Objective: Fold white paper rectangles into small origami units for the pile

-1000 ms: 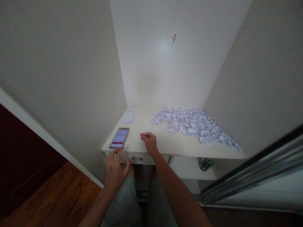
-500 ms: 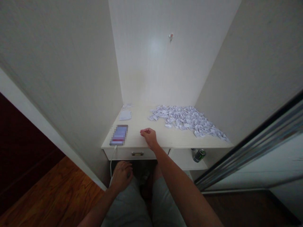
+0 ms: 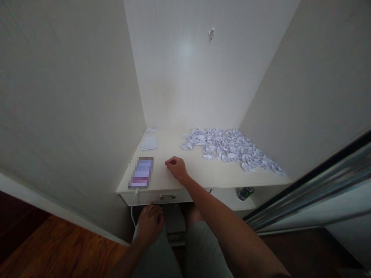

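Note:
My right hand (image 3: 177, 168) is over the cream desk top, its thumb and fingertips pinched together. Whatever is between the fingertips, if anything, is too small to make out. To its left lies a phone (image 3: 142, 172) with a blurred screen and a white charging cable (image 3: 133, 208) plugged into its near end. My left hand (image 3: 150, 222) rests on my left thigh below the desk edge, fingers loosely bent, with nothing seen in it. Behind the phone is a small stack of white paper pieces (image 3: 149, 143). A wide heap of folded white paper slips (image 3: 228, 144) spreads over the right side.
Walls close in the desk (image 3: 203, 175) on the left, back and right. A drawer handle (image 3: 167, 197) sits under the front edge. A dark can (image 3: 245, 193) lies on the lower shelf. A few paper scraps (image 3: 153, 130) lie in the back left corner.
The head view has shifted slightly. My right hand stays pinched and has moved a little left, closer to the phone. My left hand stays on the thigh.

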Available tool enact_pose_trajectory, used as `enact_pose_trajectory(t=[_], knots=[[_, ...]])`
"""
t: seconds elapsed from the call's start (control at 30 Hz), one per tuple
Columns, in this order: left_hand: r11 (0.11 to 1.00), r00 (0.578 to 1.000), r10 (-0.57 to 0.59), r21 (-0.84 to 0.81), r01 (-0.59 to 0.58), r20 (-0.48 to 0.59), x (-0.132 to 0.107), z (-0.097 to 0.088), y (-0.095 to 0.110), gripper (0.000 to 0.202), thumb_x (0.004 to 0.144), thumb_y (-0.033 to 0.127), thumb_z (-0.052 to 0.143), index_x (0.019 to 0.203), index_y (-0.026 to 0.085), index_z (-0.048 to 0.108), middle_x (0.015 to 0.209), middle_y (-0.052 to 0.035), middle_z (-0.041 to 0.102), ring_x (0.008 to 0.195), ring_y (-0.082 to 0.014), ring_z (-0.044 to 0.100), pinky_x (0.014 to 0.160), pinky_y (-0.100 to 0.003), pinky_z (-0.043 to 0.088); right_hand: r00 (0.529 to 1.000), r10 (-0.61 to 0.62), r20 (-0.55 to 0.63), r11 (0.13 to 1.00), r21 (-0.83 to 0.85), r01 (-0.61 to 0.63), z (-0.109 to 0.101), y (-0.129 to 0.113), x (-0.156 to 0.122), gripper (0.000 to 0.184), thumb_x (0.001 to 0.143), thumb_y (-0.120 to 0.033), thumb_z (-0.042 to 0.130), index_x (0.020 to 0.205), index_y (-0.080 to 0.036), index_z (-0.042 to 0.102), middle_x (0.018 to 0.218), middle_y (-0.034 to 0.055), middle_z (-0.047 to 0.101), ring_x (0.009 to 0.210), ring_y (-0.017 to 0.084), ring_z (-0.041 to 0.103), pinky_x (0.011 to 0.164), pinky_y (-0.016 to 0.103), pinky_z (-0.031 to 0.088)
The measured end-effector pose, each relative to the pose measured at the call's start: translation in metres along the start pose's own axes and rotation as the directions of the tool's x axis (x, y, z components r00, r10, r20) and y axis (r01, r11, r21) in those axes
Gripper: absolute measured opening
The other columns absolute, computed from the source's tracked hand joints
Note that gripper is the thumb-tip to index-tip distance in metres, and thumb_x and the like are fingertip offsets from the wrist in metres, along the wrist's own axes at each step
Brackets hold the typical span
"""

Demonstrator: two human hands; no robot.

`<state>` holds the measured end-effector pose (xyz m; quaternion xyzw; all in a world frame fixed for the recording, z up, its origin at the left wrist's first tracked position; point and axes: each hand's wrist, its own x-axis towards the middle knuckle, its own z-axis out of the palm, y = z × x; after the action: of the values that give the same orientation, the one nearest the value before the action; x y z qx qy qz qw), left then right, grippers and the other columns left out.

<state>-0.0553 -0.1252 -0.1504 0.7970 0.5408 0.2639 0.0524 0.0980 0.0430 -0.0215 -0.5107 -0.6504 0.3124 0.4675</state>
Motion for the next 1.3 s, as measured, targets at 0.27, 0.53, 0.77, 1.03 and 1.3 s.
enact_pose_trajectory(t=[0.27, 0.53, 0.77, 1.03, 1.3], knots=[[1.0, 0.999, -0.006, -0.009, 0.006, 0.042, 0.008, 0.008, 0.001, 0.018, 0.082, 0.011, 0.055, 0.085, 0.022, 0.069, 0.09, -0.0063, 0.071, 0.091, -0.0254, 0.062, 0.089, -0.046, 0.045, 0.922, -0.193, 0.335, 0.902, -0.309, 0.301, 0.051, -0.03, 0.128, 0.029, 0.085, -0.017, 0.062, 0.113, -0.013, 0.066, 0.126, 0.0148, 0.066, 0.119, 0.025, 0.058, 0.108, 0.04, 0.039], [0.998, 1.0, 0.01, -0.056, -0.011, -0.018, 0.002, 0.009, -0.011, 0.021, 0.082, 0.01, 0.055, 0.086, 0.026, 0.069, 0.089, -0.0061, 0.071, 0.087, -0.025, 0.064, 0.085, -0.044, 0.048, 0.75, -0.177, 0.637, 0.768, -0.387, 0.511, 0.084, -0.02, 0.197, 0.037, 0.073, -0.028, 0.081, 0.106, -0.016, 0.071, 0.117, 0.0132, 0.071, 0.112, 0.03, 0.062, 0.096, 0.04, 0.047], [0.996, 1.0, 0.021, -0.092, -0.021, -0.001, 0.005, 0.008, -0.013, 0.022, 0.083, 0.012, 0.052, 0.084, 0.026, 0.07, 0.087, -0.0074, 0.07, 0.084, -0.0244, 0.064, 0.081, -0.043, 0.05, 0.689, -0.196, 0.698, 0.701, -0.391, 0.596, 0.082, -0.019, 0.204, 0.034, 0.065, -0.033, 0.087, 0.093, -0.018, 0.075, 0.101, 0.0095, 0.075, 0.102, 0.028, 0.065, 0.087, 0.035, 0.048], [0.994, 0.999, 0.017, -0.108, -0.021, -0.039, 0.009, 0.021, -0.002, 0.022, 0.081, 0.009, 0.055, 0.084, 0.026, 0.069, 0.087, -0.0067, 0.071, 0.084, -0.0244, 0.064, 0.082, -0.044, 0.049, 0.64, -0.206, 0.74, 0.591, -0.428, 0.684, 0.076, -0.029, 0.195, 0.021, 0.079, -0.031, 0.077, 0.096, -0.019, 0.075, 0.1, 0.0091, 0.075, 0.098, 0.025, 0.067, 0.081, 0.031, 0.049], [0.989, 0.998, 0.036, -0.143, -0.042, -0.049, 0.012, 0.024, 0.004, 0.023, 0.082, 0.01, 0.053, 0.086, 0.025, 0.07, 0.088, -0.007, 0.072, 0.086, -0.0247, 0.065, 0.084, -0.045, 0.049, 0.643, -0.227, 0.731, 0.478, -0.492, 0.728, 0.075, -0.035, 0.174, 0.025, 0.093, -0.012, 0.049, 0.109, -0.015, 0.068, 0.105, 0.0168, 0.072, 0.098, 0.028, 0.068, 0.083, 0.04, 0.051]])
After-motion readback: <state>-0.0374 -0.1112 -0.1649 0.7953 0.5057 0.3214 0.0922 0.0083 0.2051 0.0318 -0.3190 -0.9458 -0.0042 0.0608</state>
